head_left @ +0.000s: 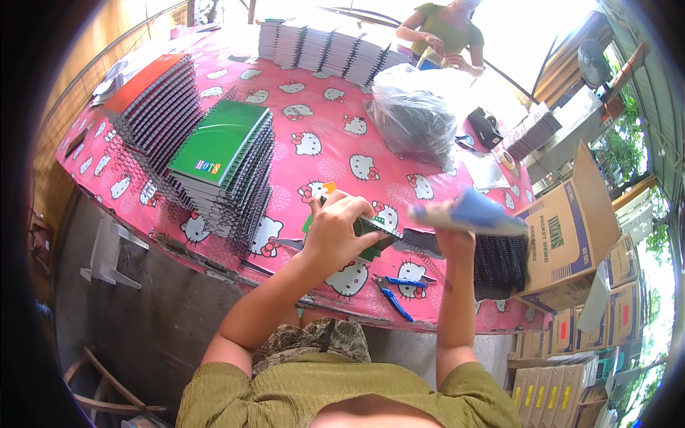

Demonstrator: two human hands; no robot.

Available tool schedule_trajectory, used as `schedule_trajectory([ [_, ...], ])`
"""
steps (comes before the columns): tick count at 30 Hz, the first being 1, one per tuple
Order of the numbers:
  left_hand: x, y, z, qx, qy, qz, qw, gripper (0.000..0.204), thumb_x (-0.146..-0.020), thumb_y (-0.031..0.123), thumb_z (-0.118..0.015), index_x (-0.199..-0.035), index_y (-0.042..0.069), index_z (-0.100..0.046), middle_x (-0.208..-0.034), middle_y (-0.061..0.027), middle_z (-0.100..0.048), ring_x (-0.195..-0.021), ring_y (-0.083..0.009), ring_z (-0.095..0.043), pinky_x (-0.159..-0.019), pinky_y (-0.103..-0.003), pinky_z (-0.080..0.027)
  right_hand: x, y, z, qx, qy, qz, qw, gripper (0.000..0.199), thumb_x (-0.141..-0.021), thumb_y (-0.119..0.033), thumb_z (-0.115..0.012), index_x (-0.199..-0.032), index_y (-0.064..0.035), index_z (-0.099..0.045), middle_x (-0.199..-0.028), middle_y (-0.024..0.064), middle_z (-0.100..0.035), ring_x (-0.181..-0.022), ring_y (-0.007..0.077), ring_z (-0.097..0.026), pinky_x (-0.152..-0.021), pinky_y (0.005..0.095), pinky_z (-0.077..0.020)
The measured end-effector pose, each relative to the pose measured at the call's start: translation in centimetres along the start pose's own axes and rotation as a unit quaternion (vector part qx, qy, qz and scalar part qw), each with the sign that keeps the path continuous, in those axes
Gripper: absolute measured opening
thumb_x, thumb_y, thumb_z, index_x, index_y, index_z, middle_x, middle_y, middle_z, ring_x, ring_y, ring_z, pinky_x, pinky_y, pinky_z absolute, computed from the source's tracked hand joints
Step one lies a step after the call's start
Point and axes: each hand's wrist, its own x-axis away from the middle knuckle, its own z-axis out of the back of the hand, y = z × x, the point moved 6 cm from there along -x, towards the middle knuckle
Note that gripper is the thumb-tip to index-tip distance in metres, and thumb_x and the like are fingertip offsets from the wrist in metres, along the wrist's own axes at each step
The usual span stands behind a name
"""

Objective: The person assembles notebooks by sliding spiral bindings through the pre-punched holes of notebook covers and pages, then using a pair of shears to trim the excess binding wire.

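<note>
From my remote post, I saw the left hand (339, 227) pinching a small green notebook (373, 248) over the table's near side, probably to steady it. The right hand (457, 241) gripped a blue item (481, 212), too blurred to identify. Blue-handled pliers (396, 303) lay nearby, presumably for easy reach.

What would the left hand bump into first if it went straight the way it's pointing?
Going forward and rightward, the left hand would probably meet the big see-through plastic bag first, though depth is hard to judge.
</note>
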Motion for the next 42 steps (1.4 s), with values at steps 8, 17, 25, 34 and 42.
schedule_trajectory([
  [8, -0.5, 0.1, 0.3, 0.026, -0.03, 0.034, 0.999, 0.052, -0.062, 0.021, -0.084, -0.105, 0.011, -0.058, -0.083, -0.0013, -0.064, -0.095, -0.0218, -0.059, -0.092, -0.039, -0.033, -1.5, -5.8, -6.2, -0.079, -0.055, -0.028, 0.995, 0.02, -0.074, -0.002, -0.065, -0.093, 0.0023, -0.062, -0.091, 0.0125, -0.068, -0.081, 0.0217, -0.066, -0.071, 0.0326, -0.0538],
  [17, 0.1, -2.5, 2.7, 0.083, 0.059, 0.092, 0.991, 0.049, -0.065, 0.01, -0.084, -0.106, 0.003, -0.06, -0.102, -0.0105, -0.062, -0.098, -0.0225, -0.062, -0.083, -0.033, -0.051, -3.6, -1.9, -5.7, 0.188, -0.007, -0.103, 0.977, 0.036, -0.062, 0.002, -0.066, -0.098, -0.0012, -0.061, -0.091, 0.0046, -0.066, -0.079, 0.0122, -0.06, -0.068, 0.0273, -0.0488],
  [25, 2.3, -5.9, 2.1, 0.425, 0.105, 0.212, 0.874, 0.037, -0.076, -0.007, -0.072, -0.112, -0.004, -0.061, -0.098, -0.0108, -0.068, -0.088, -0.0126, -0.065, -0.078, -0.025, -0.054, -5.3, -2.9, -8.3, 0.201, -0.04, -0.13, 0.97, 0.029, -0.066, 0.004, -0.066, -0.092, 0.0, -0.056, -0.082, 0.004, -0.064, -0.078, 0.0083, -0.057, -0.066, 0.0271, -0.0482],
  [34, 2.8, -7.3, 2.3, 0.475, 0.073, 0.228, 0.847, 0.026, -0.079, -0.007, -0.07, -0.104, -0.005, -0.064, -0.093, -0.0098, -0.069, -0.081, -0.0118, -0.066, -0.072, -0.023, -0.055, -3.6, 0.1, -2.6, 0.615, 0.118, -0.131, 0.768, 0.038, -0.067, -0.001, -0.066, -0.104, -0.0042, -0.056, -0.091, 0.0147, -0.065, -0.089, 0.031, -0.065, -0.075, 0.0375, -0.0515],
  [42, 0.1, -3.1, 5.0, 0.35, 0.173, 0.023, 0.92, 0.022, -0.074, -0.008, -0.075, -0.09, 0.001, -0.061, -0.09, -0.0127, -0.068, -0.086, -0.0139, -0.065, -0.072, -0.025, -0.056, 6.8, -2.9, -3.9, 0.585, 0.035, -0.079, 0.806, 0.056, -0.078, -0.03, -0.073, -0.121, -0.0007, -0.053, -0.123, 0.0219, -0.052, -0.121, 0.0397, -0.045, -0.102, 0.0498, -0.0349],
])
